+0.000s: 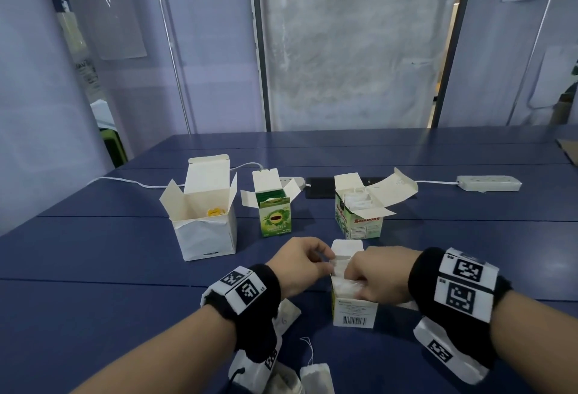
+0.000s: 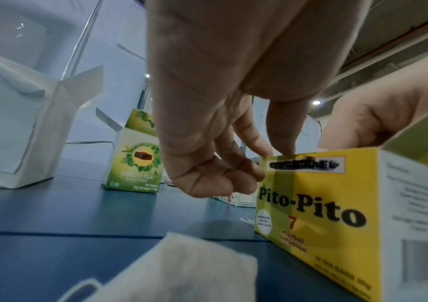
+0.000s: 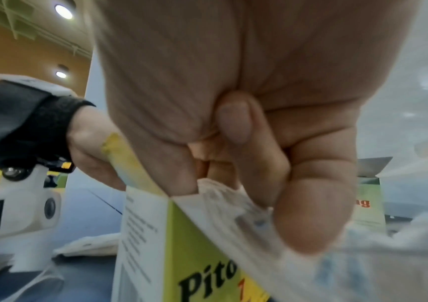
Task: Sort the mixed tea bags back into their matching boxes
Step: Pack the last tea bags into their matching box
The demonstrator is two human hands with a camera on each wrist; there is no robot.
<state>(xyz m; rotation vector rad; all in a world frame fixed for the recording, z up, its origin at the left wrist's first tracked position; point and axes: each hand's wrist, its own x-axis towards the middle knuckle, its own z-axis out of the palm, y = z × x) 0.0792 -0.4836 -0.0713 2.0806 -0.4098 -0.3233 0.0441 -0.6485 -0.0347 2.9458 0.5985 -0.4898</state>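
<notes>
A yellow Pito-Pito box (image 1: 353, 312) stands open at the near middle of the blue table (image 1: 93, 253). My left hand (image 1: 325, 260) holds its left top flap, fingertips (image 2: 279, 151) on the box's upper edge (image 2: 311, 159). My right hand (image 1: 356, 284) pinches a white tea bag (image 3: 223, 194) at the box mouth, with the fingers curled over it. Loose tea bags (image 1: 316, 376) lie near the front edge, one close under my left wrist (image 2: 181, 271). Three open boxes stand behind: a white box (image 1: 203, 231), a green tea box (image 1: 275, 221) and a Sambong box (image 1: 359, 221).
A white power strip (image 1: 488, 183) lies at the far right with its cable. A black mat (image 1: 319, 188) and another strip (image 1: 292, 181) sit behind the boxes. Another tea bag (image 1: 289, 312) lies beneath my left wrist.
</notes>
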